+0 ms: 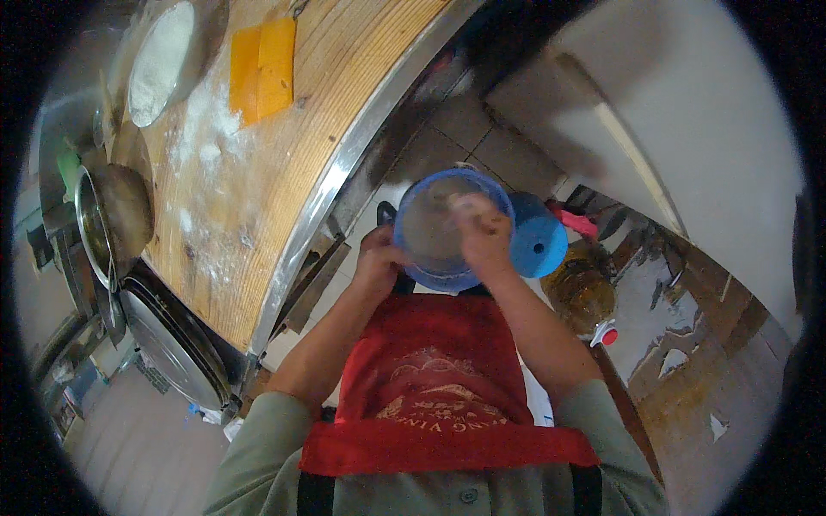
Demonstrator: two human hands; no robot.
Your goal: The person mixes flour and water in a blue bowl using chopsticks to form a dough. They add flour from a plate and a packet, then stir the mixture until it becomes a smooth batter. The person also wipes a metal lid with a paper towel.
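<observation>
A round blue plastic basin (pixel 445 280) is in front of my red apron, with something greyish-brown and blurred inside. My left hand (pixel 381 255) is at its left rim, the fingers against the edge; whether they are closed on it cannot be told. Over the right part of the basin is my right hand (pixel 481 226), blurred, its fingers bent above the contents. Whether it holds anything does not show. A bright blue cylindrical container (pixel 539 248) with a dark hole stands just right of the basin.
On the floured wooden worktop (pixel 310 97) lie an orange dough scraper (pixel 261 71) and a bowl of white flour (pixel 161 64). A metal pot (pixel 122 213) stands near its left end, above round metal lids (pixel 171 348). A jug of yellowish oil (pixel 584 293) with a red cap is at right.
</observation>
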